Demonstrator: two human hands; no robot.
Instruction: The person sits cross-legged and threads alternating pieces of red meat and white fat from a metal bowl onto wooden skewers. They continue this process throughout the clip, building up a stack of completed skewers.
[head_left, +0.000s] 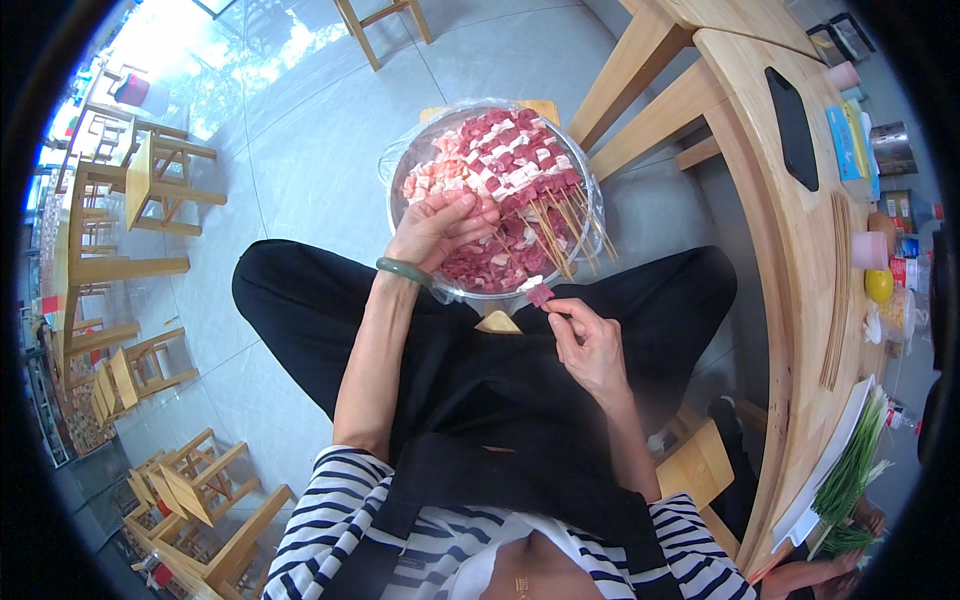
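A round metal basin (392, 214) lined with clear plastic stands on a wooden stool before me. Skewers of red and white meat cubes (517, 154) lie in it, their bamboo ends (559, 240) pointing towards me at the right. Pale fatty pieces (439, 174) are at the left, loose red meat pieces (480, 266) nearer me. My left hand (450, 225), a green bangle on its wrist, is over the basin with fingers bent; whether it holds a piece is unclear. Below the basin's near rim, my right hand (589, 337) pinches a skewer's meat end, with a red and a white piece (538, 292).
At the right, a wooden table (795, 300) carries a black tray-like object (791, 127), a tissue pack (851, 150), bamboo skewers (836, 300), a pink cup (868, 250) and green stalks (851, 457). Another person's hands (840, 566) are at lower right. Wooden stools (154, 184) stand left.
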